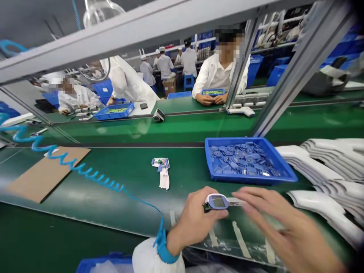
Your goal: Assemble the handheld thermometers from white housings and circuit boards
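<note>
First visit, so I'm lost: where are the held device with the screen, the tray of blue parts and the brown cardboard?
Held device (218, 201): head view, on its screen.
Tray of blue parts (241, 178): head view, near wall.
Brown cardboard (47, 176): head view, flat upper face.

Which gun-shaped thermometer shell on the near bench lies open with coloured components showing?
The thermometer shell lying alone, left of the blue tray. The stacked shells show none; the unit in the left hand shows its screen.
</note>
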{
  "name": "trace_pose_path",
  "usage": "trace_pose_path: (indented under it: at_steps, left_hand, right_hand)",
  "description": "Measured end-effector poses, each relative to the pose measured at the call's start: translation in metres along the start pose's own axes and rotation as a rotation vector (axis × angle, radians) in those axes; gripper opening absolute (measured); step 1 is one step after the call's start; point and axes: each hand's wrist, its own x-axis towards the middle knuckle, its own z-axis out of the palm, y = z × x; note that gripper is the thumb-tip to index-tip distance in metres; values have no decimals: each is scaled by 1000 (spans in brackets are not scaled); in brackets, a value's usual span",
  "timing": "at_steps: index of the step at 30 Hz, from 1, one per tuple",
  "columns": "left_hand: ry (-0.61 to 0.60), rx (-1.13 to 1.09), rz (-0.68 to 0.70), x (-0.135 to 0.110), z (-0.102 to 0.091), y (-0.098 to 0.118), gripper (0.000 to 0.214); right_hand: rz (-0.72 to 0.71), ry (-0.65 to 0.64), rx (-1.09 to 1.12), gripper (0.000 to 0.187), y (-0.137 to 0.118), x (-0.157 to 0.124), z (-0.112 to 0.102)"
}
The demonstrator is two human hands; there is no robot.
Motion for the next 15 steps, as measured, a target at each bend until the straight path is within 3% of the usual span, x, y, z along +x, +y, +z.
trace_pose_path:
  at_steps: [4, 8, 11, 13, 15]
  left_hand:
    - [-22, 16, 41, -1, 8, -17, 18]
    - [-68, 73, 113, -2, 7, -22, 17]
    - [-117, 386, 203, -2, 7, -20, 11]
    - [-73, 718, 231, -3, 7, -20, 23]
    - [15, 894, 187, -3, 5, -19, 25]
  right_hand:
    - [-55, -72, -75, 20, -3, -2, 25]
    - [-76, -125, -171, 22, -6, -6, 32]
    - [-134, -137, -307, 28, -22, -4, 26]
    - [-189, -132, -414, 31, -34, 0, 16]
    - [-178, -137, -473, 31, -36, 1, 6]
